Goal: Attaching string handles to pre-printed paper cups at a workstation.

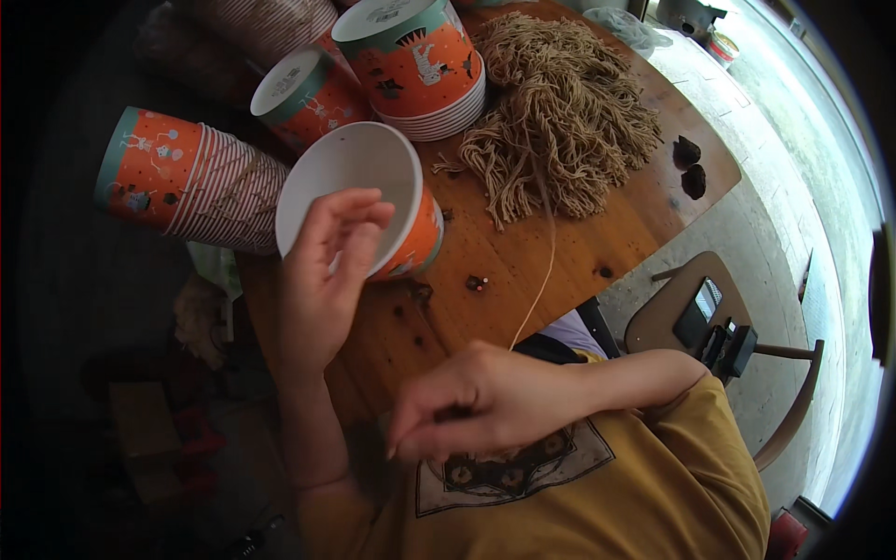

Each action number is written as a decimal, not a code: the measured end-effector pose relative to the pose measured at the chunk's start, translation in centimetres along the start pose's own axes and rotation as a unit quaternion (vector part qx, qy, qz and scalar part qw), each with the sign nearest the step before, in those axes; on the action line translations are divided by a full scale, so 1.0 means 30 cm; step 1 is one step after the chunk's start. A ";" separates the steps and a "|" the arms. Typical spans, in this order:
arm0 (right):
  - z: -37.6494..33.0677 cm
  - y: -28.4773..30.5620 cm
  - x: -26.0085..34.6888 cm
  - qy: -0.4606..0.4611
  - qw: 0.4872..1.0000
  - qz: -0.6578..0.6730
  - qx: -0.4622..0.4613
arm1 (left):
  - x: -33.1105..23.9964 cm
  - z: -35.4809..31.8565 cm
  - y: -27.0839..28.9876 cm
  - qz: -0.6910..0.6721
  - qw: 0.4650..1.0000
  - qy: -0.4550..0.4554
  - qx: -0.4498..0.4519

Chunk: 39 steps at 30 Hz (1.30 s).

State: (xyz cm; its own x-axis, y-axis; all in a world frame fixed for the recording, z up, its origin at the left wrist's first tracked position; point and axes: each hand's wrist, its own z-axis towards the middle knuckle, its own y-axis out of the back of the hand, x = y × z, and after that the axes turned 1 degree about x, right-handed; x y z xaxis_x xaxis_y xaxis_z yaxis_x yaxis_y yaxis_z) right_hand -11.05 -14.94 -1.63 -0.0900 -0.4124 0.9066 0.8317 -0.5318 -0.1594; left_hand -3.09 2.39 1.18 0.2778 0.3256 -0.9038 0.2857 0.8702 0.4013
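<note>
White inside and orange outside, a paper cup (359,201) lies tilted on its side near the left edge of the wooden counter (523,271), its mouth turned toward the camera. The left hand (322,280) holds it at the rim, fingers (359,238) together across the opening and thumb behind the near edge. A single beige cord (539,280) runs from the heap of cords down across the counter to the right hand (485,401), which hangs low in front of the yellow shirt (635,485) with its fingers pinched together on the cord's end. The heap of beige cords (560,112) covers the far middle of the counter, just right of the cup. Behind the cup stand and lie three stacks of orange cups: one upside down (420,65) touching the heap, one tilted (303,98) beside it, and a long stack lying on its side (187,182) off the counter's left edge. Two dark lumps (691,163) sit near the right edge, and small dark bits (477,282) lie near the cord. A wooden chair (709,317) stands to the right on the pale floor.
</note>
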 end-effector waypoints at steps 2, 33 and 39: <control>-0.019 0.027 -0.001 -0.147 0.983 0.087 -0.070 | -0.025 -0.031 0.016 -0.001 0.997 -0.074 -0.013; -0.047 0.006 -0.139 -0.279 0.925 0.243 -0.082 | -0.011 -0.406 -0.063 0.066 0.997 -0.039 0.015; -0.032 0.029 -0.106 -0.296 0.921 0.220 -0.123 | 0.038 -0.358 -0.040 0.009 0.998 -0.040 0.039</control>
State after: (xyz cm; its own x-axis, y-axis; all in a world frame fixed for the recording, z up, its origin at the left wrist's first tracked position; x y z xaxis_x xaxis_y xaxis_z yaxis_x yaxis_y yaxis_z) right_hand -10.57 -14.82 -5.02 0.6014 -0.1905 0.7759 0.5600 -0.5921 -0.5795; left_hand -12.96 5.69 -1.92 0.3542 0.3071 -0.8833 0.3497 0.8325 0.4297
